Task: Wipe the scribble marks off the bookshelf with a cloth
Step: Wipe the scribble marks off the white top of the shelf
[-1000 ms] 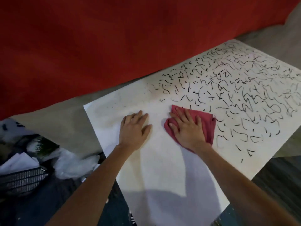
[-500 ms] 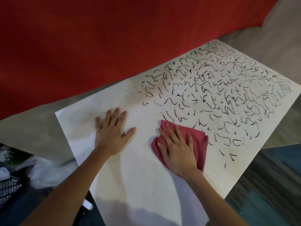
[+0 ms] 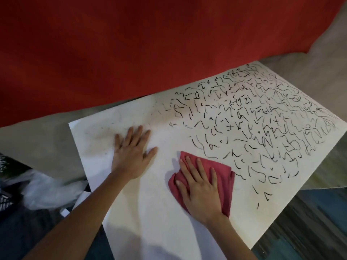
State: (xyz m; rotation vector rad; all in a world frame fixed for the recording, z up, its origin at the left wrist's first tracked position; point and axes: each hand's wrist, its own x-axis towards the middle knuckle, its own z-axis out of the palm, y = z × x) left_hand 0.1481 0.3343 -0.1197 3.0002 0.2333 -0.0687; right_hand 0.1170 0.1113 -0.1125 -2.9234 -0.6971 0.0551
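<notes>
The right hand (image 3: pixel 201 186) lies flat with fingers straight and slightly spread, pressing a folded dark-pink cloth (image 3: pixel 225 177) onto the white bookshelf panel (image 3: pixel 150 212), which lies face-up below the camera. The cloth sits toward the panel's near middle, at the edge of the marked area. Just to its left, the left hand (image 3: pixel 131 156) rests palm-down on bare white surface, fingers splayed.

Past the cloth, black scribble marks (image 3: pixel 253 128) crowd the right and far parts of the panel: short wavy strokes, ticks and loops. None reads as a word, though one cluster may be digits.

At the left edge lie crumpled clear plastic (image 3: pixel 50 190) and what looks like a dark mesh basket (image 3: pixel 4 201), its contents too blurred to tell. A red fabric (image 3: pixel 150 44) fills the background.
</notes>
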